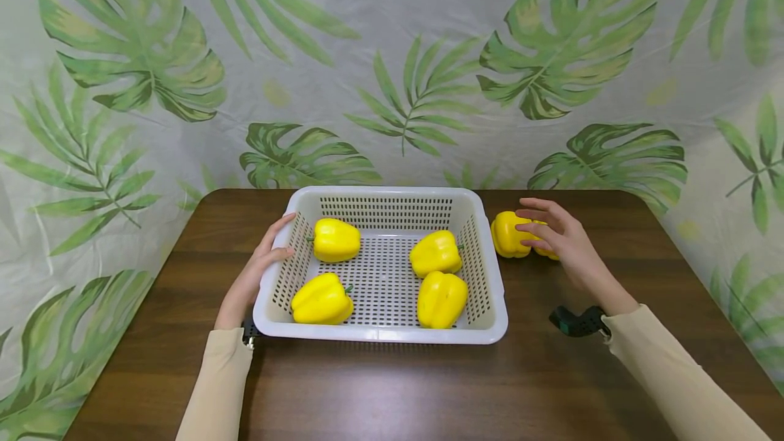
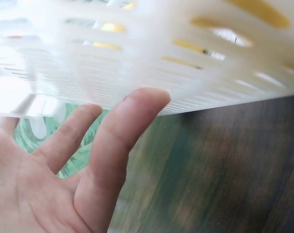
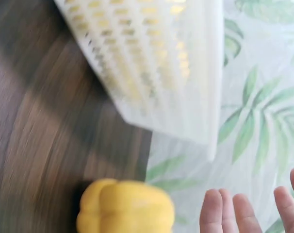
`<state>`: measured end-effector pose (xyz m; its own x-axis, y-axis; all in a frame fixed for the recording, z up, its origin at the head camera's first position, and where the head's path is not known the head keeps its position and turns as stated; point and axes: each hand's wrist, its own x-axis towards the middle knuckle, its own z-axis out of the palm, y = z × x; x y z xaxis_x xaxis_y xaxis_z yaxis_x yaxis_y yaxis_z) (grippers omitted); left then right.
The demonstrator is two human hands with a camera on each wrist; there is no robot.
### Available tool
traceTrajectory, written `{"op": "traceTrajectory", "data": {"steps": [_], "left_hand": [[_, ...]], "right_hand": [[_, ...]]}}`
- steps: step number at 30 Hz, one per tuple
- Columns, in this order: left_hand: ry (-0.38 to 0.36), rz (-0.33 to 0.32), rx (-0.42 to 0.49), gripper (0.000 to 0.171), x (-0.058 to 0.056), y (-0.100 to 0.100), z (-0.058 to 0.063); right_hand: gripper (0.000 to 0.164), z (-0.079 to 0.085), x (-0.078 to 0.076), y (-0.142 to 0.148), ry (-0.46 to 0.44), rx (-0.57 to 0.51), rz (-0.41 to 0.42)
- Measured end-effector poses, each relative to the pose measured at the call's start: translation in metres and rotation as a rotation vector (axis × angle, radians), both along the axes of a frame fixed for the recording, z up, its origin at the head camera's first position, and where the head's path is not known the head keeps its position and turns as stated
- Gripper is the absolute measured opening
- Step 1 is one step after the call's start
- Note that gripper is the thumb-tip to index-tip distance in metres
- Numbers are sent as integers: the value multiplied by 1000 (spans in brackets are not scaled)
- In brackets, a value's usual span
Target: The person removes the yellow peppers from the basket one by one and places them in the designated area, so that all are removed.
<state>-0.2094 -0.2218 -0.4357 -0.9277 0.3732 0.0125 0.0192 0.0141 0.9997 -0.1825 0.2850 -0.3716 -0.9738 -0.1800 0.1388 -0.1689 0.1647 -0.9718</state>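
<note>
Head view: I record the right hand (image 1: 563, 237) with fingers spread apart, clamped on nothing. One yellow pepper (image 1: 510, 235) lies on the table (image 1: 380, 393) just beyond those fingertips, toward the basket; a second pepper (image 1: 546, 253) is partly hidden behind the fingers. I note the left hand (image 1: 254, 279) with fingers extended, touching the side of the white basket (image 1: 378, 334), which stands between both hands and contains four more peppers (image 1: 337, 240). I judge each pepper light, firm yet hollow, its glossy skin slippery and easily dented. I advise gripping across the widest flanks, thumb opposing fingers, with mild pressure.
</note>
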Motion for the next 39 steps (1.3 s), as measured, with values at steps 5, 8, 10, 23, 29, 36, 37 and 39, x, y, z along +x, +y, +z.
{"op": "traceTrajectory", "data": {"steps": [5, 8, 10, 23, 29, 36, 37, 39], "left_hand": [[-5, -2, 8, 59, 0, 0, 0], [-6, -3, 12, 59, 0, 0, 0], [-9, -3, 13, 60, 0, 0, 0], [-14, 4, 1, 60, 0, 0, 0], [-11, 5, 0, 59, 0, 0, 0], [-13, 8, -7, 59, -1, 0, 0], [-13, 9, -7, 59, -1, 0, 0], [-13, 10, -8, 59, -1, 0, 0]], "right_hand": [[37, 8, 6, -16, -21, 58, 44], [39, 11, 10, -24, -38, 71, 71], [40, 13, 12, -29, -41, 60, 93], [46, 22, 21, -59, -89, 84, 156], [48, 22, 23, -67, -104, 149, 191], [49, 20, 29, -76, -133, 180, 255], [49, 20, 30, -78, -139, 183, 266], [49, 19, 31, -81, -146, 205, 284]]}}
